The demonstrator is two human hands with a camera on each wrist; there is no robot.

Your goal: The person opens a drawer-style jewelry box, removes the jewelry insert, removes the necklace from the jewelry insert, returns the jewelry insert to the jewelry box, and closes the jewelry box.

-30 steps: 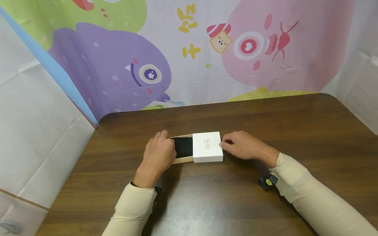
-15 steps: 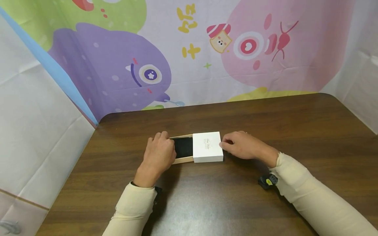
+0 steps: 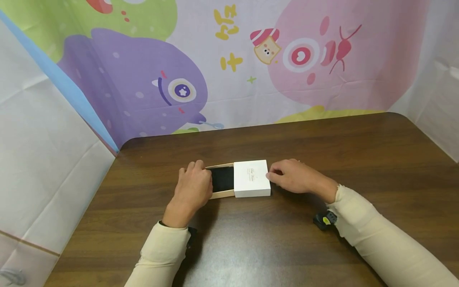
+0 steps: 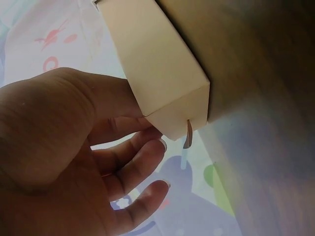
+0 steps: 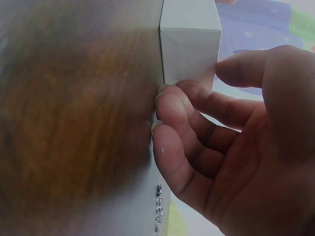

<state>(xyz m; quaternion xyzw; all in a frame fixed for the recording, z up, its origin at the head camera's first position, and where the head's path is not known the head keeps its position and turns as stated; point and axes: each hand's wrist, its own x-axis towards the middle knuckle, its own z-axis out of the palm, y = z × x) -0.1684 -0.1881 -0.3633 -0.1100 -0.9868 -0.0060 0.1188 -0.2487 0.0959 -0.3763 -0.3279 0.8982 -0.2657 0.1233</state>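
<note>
A small white drawer-style box lies on the table, its white sleeve (image 3: 252, 179) bearing fine gold print. From the sleeve's left side a cream-walled drawer (image 3: 223, 194) with black lining (image 3: 223, 179) is pulled part way out. My left hand (image 3: 192, 185) grips the drawer's left end, which it hides in the head view. In the left wrist view a small ribbon tab (image 4: 188, 135) sticks out of the drawer's end. At the other side, my right hand (image 3: 292, 176) holds the sleeve's right end, thumb at the top edge, curled fingers against the end face (image 5: 191, 54).
Brown wood-grain table (image 3: 251, 247) extends all around the box. Behind it hangs a cartoon-printed cloth (image 3: 229, 91), with pale sheets (image 3: 46, 159) at the sides. A black device (image 3: 325, 220) sits at the right wrist.
</note>
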